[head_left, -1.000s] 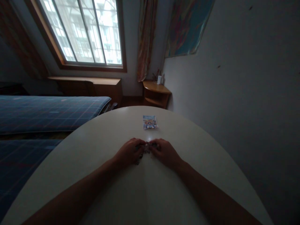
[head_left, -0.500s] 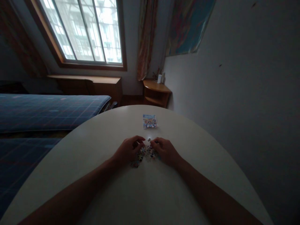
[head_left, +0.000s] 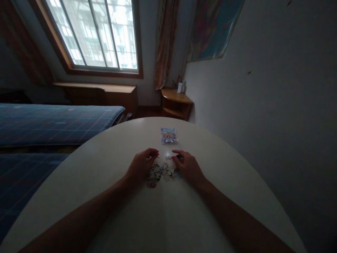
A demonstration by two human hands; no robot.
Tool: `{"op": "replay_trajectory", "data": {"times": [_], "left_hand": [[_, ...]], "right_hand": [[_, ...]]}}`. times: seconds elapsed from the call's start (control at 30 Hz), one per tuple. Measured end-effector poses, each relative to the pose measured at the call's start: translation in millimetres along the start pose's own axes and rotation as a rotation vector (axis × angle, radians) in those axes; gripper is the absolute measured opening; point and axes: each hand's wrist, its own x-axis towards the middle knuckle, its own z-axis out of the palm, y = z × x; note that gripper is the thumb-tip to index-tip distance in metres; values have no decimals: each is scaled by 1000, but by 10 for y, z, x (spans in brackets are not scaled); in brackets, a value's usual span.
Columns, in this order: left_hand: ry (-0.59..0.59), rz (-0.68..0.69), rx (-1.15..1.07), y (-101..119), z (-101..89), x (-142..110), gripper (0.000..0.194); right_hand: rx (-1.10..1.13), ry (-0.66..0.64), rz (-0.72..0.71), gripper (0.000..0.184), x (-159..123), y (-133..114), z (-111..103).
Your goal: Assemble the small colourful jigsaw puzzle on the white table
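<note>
A loose heap of small jigsaw puzzle pieces (head_left: 157, 172) lies on the white round table (head_left: 163, 211), dark and coloured pieces on the left, paler ones on the right. My left hand (head_left: 142, 163) is over the heap's far left edge, fingers curled, with a small pale puzzle piece (head_left: 158, 157) apparently pinched at the fingertips. Across from it my right hand (head_left: 186, 165) rests at the heap's right side, thumb and forefinger apart. Just left of its thumb a single pale piece lies on the table. Some pieces are hidden beneath both hands.
A colourful printed packet (head_left: 169, 135) lies flat beyond the hands. Past the table's left edge is a bed with a blue plaid mattress (head_left: 58, 123). A wooden corner shelf (head_left: 176, 96) stands behind, and a bare wall (head_left: 250, 112) runs along the right.
My hands have moved apart, the left one leftward, the right one slightly rightward. The right thumb and forefinger have spread, and the piece that was at them now lies on the table.
</note>
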Motion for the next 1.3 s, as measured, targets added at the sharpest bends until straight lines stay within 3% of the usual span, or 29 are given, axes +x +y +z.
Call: {"op": "replay_trajectory", "data": {"times": [0.27,0.43,0.57,0.73,0.87,1.07,1.3], "left_hand": [[-78,-9,129,-15,-12,-23,27],[-96,21,187,-36,31,-39,32],[-116,66,197,-15,32,-50,35],[-212,145,275,80,-145,-22,32],[-407,83,394,183,-381,-24,40],[-605,39,442,287,-537,-17,31],[-550,0,375,253,-496,65,17]], "right_hand": [[-187,42,-150,29,6,-38,-6],[-275,-106,-271,43,-64,-115,-8],[-286,-145,-280,37,-86,-158,-28],[-258,-188,-332,41,-104,-189,-64],[-250,-256,-417,50,-120,-186,-66],[-215,-255,-425,33,-103,-155,-43],[-203,-196,-371,7,-53,-122,-24]]}}
